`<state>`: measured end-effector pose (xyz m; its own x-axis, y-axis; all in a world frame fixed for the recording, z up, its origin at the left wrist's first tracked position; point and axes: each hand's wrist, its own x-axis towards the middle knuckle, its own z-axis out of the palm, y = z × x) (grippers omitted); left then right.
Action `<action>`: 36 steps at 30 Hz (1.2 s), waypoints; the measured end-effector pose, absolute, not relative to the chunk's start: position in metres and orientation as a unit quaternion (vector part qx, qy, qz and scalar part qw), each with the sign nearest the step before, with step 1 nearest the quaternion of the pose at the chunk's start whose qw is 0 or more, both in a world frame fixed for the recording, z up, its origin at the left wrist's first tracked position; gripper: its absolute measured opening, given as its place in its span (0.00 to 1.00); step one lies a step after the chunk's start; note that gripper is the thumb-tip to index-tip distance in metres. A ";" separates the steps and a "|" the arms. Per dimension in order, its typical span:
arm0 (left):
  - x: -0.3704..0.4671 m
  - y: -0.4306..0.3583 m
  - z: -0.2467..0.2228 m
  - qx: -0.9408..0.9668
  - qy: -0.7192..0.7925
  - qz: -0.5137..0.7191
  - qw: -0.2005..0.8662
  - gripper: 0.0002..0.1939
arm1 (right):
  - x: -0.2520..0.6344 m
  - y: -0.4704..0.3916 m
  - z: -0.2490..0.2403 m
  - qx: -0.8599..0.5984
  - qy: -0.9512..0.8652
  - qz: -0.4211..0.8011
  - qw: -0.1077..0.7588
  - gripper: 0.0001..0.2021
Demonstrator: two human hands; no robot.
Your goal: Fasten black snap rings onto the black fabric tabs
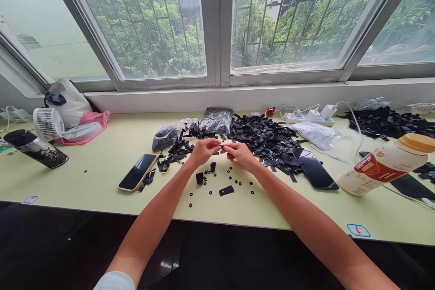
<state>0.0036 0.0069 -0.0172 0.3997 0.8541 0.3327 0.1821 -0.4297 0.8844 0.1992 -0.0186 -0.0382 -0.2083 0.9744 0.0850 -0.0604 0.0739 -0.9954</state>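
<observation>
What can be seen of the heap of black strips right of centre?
The heap of black strips is a loose mound of flat pieces, overlapping at all angles; fabric or plastic, can't tell. Pale glints show among them. It sits on the yellow-green table, mostly beyond and right of the right hand, with a filled plastic bag at its left end and a black smartphone at its near right edge.

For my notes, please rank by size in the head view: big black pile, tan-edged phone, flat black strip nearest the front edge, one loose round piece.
1. Big black pile
2. Tan-edged phone
3. Flat black strip
4. Loose round piece
</observation>
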 end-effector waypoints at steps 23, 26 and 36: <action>0.037 0.051 -0.048 0.805 0.479 0.327 0.122 0.09 | 0.224 0.007 -0.054 -0.501 -0.425 0.454 0.602 0.14; 0.040 0.057 -0.050 0.803 0.474 0.336 0.137 0.07 | 0.224 0.008 -0.055 -0.500 -0.431 0.450 0.601 0.14; 0.040 0.047 -0.045 0.751 0.435 0.423 0.261 0.09 | 0.222 0.006 -0.053 -0.476 -0.447 0.465 0.598 0.18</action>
<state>0.0398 0.0467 -0.0452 0.2631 0.8741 0.4082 0.4331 -0.4852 0.7597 0.2220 0.0057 -0.0528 0.1674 0.9816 0.0921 -0.1307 0.1147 -0.9848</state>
